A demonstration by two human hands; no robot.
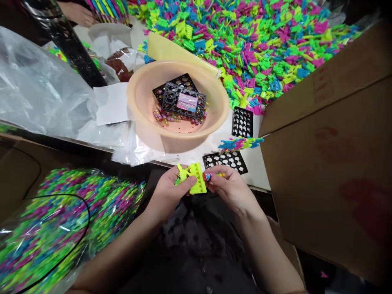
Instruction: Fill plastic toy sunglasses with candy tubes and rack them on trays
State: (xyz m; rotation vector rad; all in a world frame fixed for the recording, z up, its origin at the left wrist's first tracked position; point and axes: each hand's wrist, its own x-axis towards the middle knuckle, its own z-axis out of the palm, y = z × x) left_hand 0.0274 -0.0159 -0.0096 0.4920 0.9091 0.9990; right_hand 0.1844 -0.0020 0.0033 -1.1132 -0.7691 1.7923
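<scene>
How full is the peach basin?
Partly filled: the basin holds two black trays and small coloured pieces, with bare inner wall visible beside them.

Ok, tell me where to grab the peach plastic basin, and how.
Best taken, I'd judge, by opposite sides of its rim, from the near side, pinching over and under the edge. The peach plastic basin is round and flares toward its top, while a yellow sheet borders the far side. Keep it level: black perforated trays and small printed pieces lie inside.
</scene>
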